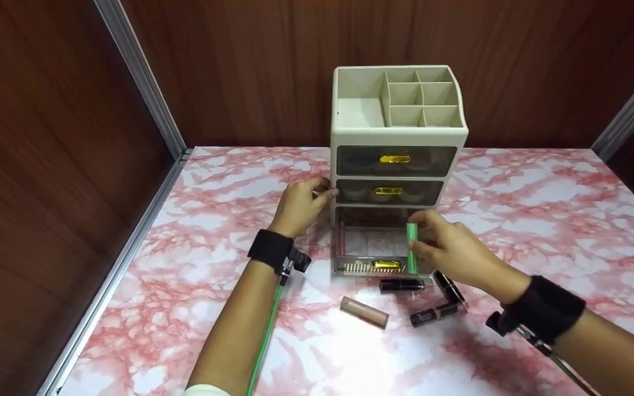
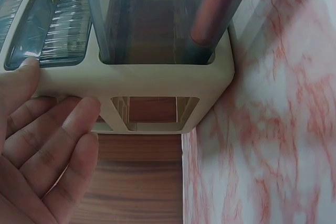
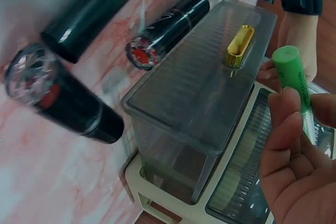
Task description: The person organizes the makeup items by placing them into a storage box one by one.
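Note:
My left hand [image 1: 303, 203] holds the left side of a cream drawer organizer [image 1: 399, 132], its thumb on the front edge and its fingers along the side wall. Between thumb and fingers, my right hand [image 1: 454, 253] pinches a slim green lipstick-like tube [image 1: 412, 247], upright over the right part of the pulled-out bottom drawer [image 1: 361, 268]. The green cap [image 3: 291, 69] shows up close in the right wrist view. Against the drawer's left wall lies a pinkish tube [image 2: 220, 3]. The two upper drawers, with gold handles, are closed.
In front of the drawer lie several black lipsticks, one crosswise [image 1: 401, 285], one slanted [image 1: 449, 287] and one nearer [image 1: 434, 314]. A brown tube [image 1: 365, 312] lies to their left. Wood-patterned panels [image 1: 240, 71] enclose the marbled pink-and-white tabletop [image 1: 201, 308].

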Action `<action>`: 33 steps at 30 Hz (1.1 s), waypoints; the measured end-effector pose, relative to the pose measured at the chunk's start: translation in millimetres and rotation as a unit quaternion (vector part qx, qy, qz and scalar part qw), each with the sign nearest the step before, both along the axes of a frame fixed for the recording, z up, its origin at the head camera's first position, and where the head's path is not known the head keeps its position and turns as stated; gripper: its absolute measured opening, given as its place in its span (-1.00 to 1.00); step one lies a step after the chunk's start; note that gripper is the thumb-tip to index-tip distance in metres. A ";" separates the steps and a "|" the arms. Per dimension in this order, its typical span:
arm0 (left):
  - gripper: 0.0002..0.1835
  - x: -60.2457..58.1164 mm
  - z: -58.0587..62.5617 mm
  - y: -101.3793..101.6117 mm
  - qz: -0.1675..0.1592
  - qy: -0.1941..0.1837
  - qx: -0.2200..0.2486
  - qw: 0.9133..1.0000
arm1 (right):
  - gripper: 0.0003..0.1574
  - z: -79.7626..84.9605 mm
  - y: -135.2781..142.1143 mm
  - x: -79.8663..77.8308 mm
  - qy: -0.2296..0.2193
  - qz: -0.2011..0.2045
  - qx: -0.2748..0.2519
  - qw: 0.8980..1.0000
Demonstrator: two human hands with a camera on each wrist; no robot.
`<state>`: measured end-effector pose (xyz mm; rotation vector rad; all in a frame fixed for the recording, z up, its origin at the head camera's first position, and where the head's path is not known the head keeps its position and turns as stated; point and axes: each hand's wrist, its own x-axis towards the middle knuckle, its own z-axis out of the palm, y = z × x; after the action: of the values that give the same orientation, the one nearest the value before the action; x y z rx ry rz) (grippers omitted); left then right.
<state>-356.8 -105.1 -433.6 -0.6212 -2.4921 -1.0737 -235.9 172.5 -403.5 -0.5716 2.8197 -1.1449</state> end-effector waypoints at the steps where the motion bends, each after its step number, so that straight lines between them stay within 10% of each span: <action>1: -0.75 0.2 -0.1 0.0 -0.001 0.001 0.000 1.000 | -0.55 0.2 -1.3 -2.2 -0.001 -0.003 -0.007 1.000; 20: -0.74 0.2 1.2 -0.6 -0.011 -0.005 0.005 1.000 | -0.52 1.4 -27.3 -36.2 0.032 -0.031 -0.055 0.998; 33: -0.76 -0.4 -0.1 -0.1 -0.016 0.005 0.015 1.000 | -0.47 -7.9 -59.3 -51.0 0.072 -0.034 0.048 0.996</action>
<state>-357.2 -105.2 -433.8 -0.6592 -2.4622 -1.1146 -286.9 113.2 -411.4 -0.5783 3.0189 -1.0107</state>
